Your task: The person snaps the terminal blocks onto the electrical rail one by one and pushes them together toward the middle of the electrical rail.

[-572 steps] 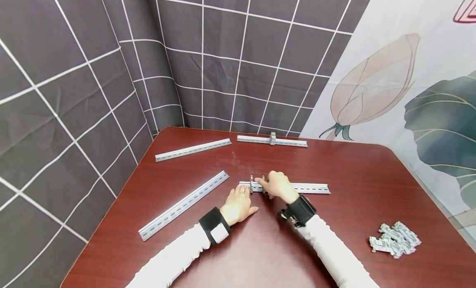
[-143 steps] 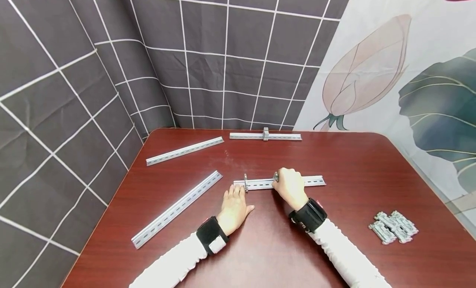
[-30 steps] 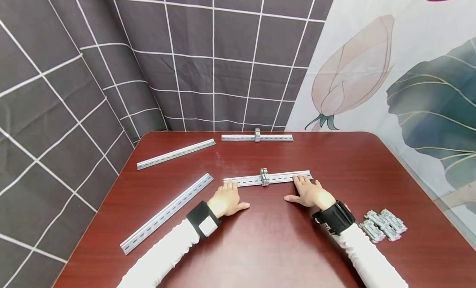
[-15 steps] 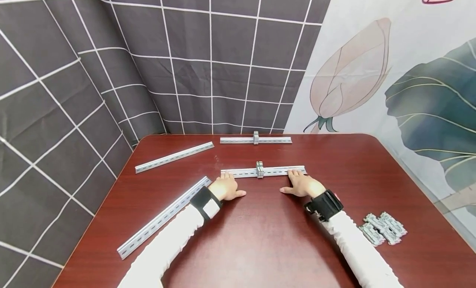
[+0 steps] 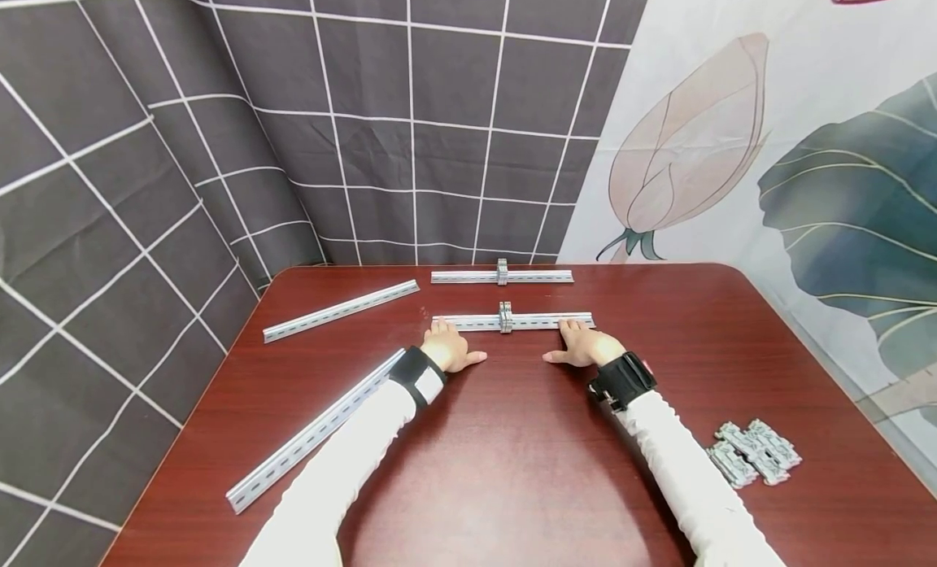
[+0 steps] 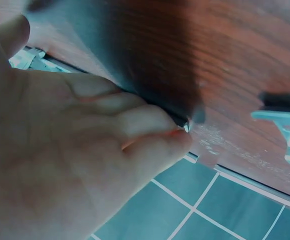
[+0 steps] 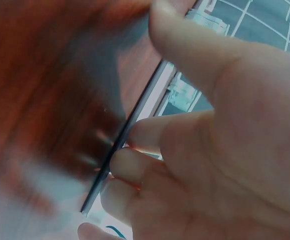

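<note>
A slotted metal DIN rail [image 5: 545,321] lies across the table, with a tight group of grey terminal blocks [image 5: 505,317] standing near its middle. My left hand [image 5: 448,349] touches the rail's left end with extended fingers, thumb out to the side. At the right end, the fingertips of my right hand [image 5: 586,345] rest against the near edge. Up close in the right wrist view, the fingers of the right hand [image 7: 194,160] lie along the rail [image 7: 152,97]. The left wrist view shows the left hand's palm [image 6: 70,150]; its fingertips' contact is partly hidden.
Just behind lies a parallel rail [image 5: 464,277] bearing its own terminal blocks [image 5: 502,272]. Two bare rails lie at left: one farther back [image 5: 340,311], one nearer [image 5: 307,445], partly under the left forearm. Loose terminal blocks [image 5: 757,451] are piled at right, near the right forearm.
Blocks that stood apart on the rail earlier now sit together, and the right hand has let go of one. Over the last second both hands have slid the rail away, towards the back rail.
</note>
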The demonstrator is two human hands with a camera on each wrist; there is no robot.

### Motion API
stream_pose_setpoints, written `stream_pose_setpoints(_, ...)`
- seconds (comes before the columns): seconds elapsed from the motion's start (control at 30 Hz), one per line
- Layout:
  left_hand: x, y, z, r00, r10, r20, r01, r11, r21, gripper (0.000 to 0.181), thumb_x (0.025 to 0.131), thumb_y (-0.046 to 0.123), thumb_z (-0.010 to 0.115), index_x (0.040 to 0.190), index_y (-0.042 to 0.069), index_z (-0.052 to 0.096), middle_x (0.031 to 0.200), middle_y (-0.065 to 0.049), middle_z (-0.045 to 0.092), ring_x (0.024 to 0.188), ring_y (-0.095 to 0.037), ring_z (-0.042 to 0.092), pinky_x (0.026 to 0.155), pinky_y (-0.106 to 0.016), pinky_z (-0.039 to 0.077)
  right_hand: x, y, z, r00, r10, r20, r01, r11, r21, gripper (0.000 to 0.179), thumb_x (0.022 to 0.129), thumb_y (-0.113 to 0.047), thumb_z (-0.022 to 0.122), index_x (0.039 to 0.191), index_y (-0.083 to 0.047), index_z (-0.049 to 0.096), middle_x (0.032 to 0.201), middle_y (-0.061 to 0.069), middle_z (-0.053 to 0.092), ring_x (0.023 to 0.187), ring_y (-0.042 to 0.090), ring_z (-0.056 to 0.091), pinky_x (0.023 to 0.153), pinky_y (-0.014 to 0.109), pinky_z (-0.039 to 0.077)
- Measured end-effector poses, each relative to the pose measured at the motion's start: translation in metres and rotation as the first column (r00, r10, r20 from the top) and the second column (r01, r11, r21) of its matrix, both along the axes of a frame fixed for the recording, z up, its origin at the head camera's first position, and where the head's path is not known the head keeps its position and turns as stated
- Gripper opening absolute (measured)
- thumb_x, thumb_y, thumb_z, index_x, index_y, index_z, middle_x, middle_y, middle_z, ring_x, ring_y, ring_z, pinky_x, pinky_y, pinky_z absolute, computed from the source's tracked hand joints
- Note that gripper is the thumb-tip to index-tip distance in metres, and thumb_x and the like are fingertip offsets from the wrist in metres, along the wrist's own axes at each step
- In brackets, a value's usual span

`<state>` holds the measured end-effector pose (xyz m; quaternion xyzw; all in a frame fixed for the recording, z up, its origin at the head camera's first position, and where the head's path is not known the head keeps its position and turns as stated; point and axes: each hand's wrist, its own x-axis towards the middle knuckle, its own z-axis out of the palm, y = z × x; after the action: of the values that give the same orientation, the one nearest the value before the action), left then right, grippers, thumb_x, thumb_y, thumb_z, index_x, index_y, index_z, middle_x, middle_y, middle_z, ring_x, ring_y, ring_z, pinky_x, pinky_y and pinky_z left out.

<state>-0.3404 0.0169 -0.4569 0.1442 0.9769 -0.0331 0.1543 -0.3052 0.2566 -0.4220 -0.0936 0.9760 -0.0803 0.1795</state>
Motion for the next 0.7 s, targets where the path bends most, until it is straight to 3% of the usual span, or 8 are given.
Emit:
stream_pose_setpoints(0.07, -0.005, 0.002, -0.003, 1.0, 0.022, 0.0, -0.022, 1.0, 0.007, 0.086, 0.089, 0.077, 0.029, 0.134, 0.01, 0.058, 0.154, -0.026, 0.027, 0.145, -0.04, 0.022, 0.111, -0.053, 0.03, -0.005, 0.0, 0.0, 1.0, 0.003, 0.002, -0.003, 1.0, 0.017, 0.072, 0.096, -0.038, 0.055, 0.138, 0.016, 0.031, 0.143, 0.036, 0.034, 0.136, 0.049, 0.031, 0.109, 0.056, 0.033)
stream_pose_setpoints(0.17, -0.006, 0.005, 0.001, 0.999, 0.049, 0.017, -0.049, 0.999, 0.013, 0.085, 0.09, 0.075, 0.031, 0.137, 0.008, 0.055, 0.156, -0.026, 0.025, 0.147, -0.04, 0.019, 0.113, -0.052, 0.029, -0.014, 0.001, 0.0, 1.0, -0.002, 0.02, 0.001, 1.0, 0.03, 0.069, 0.099, -0.037, 0.05, 0.139, 0.015, 0.03, 0.145, 0.035, 0.032, 0.138, 0.049, 0.029, 0.111, 0.056, 0.03)
stream_pose_setpoints(0.2, -0.001, 0.007, 0.013, 0.997, 0.065, 0.046, -0.064, 0.998, -0.009, 0.08, 0.091, 0.07, 0.038, 0.139, 0.008, 0.052, 0.157, -0.024, 0.023, 0.148, -0.038, 0.018, 0.115, -0.05, 0.027, -0.017, 0.001, -0.001, 1.0, -0.002, 0.027, 0.001, 0.999, 0.034, 0.069, 0.099, -0.037, 0.049, 0.14, 0.015, 0.029, 0.146, 0.035, 0.031, 0.138, 0.049, 0.028, 0.112, 0.056, 0.03)
stream_pose_setpoints(0.33, 0.002, 0.01, 0.024, 0.997, 0.077, 0.032, -0.076, 0.997, -0.015, 0.08, 0.092, 0.066, 0.041, 0.141, 0.004, 0.049, 0.157, -0.025, 0.023, 0.147, -0.038, 0.02, 0.115, -0.048, 0.028, -0.027, 0.005, -0.002, 0.999, 0.001, 0.044, -0.003, 0.999, 0.044, 0.07, 0.099, -0.038, 0.048, 0.141, 0.015, 0.028, 0.147, 0.035, 0.029, 0.138, 0.048, 0.029, 0.112, 0.056, 0.03)
stream_pose_setpoints(0.47, -0.002, 0.011, 0.029, 0.997, 0.076, 0.006, -0.075, 0.997, -0.016, 0.086, 0.091, 0.069, 0.04, 0.143, 0.001, 0.045, 0.156, -0.025, 0.025, 0.147, -0.037, 0.023, 0.114, -0.047, 0.03, -0.039, 0.007, -0.007, 0.997, -0.032, 0.071, 0.028, 0.998, 0.053, 0.073, 0.097, -0.038, 0.052, 0.142, 0.015, 0.027, 0.148, 0.035, 0.028, 0.138, 0.047, 0.029, 0.111, 0.058, 0.031)
stream_pose_setpoints(0.6, -0.014, 0.012, 0.025, 0.998, 0.07, -0.007, -0.07, 0.997, -0.022, 0.086, 0.09, 0.071, 0.039, 0.142, 0.003, 0.047, 0.155, -0.026, 0.028, 0.145, -0.037, 0.026, 0.111, -0.046, 0.033, -0.062, 0.018, -0.028, 0.995, -0.058, 0.083, 0.053, 0.997, 0.059, 0.084, 0.094, -0.049, 0.053, 0.146, 0.01, 0.023, 0.151, 0.031, 0.025, 0.142, 0.046, 0.023, 0.112, 0.059, 0.027)
stream_pose_setpoints(0.7, -0.023, 0.012, 0.021, 0.998, 0.063, -0.008, -0.064, 0.998, -0.023, 0.084, 0.091, 0.071, 0.037, 0.14, 0.005, 0.05, 0.154, -0.026, 0.03, 0.144, -0.038, 0.027, 0.11, -0.047, 0.034, -0.083, 0.032, -0.051, 0.998, -0.026, 0.058, 0.023, 0.999, 0.048, 0.094, 0.091, -0.064, 0.048, 0.148, 0.006, 0.021, 0.152, 0.029, 0.025, 0.143, 0.043, 0.022, 0.112, 0.058, 0.027)
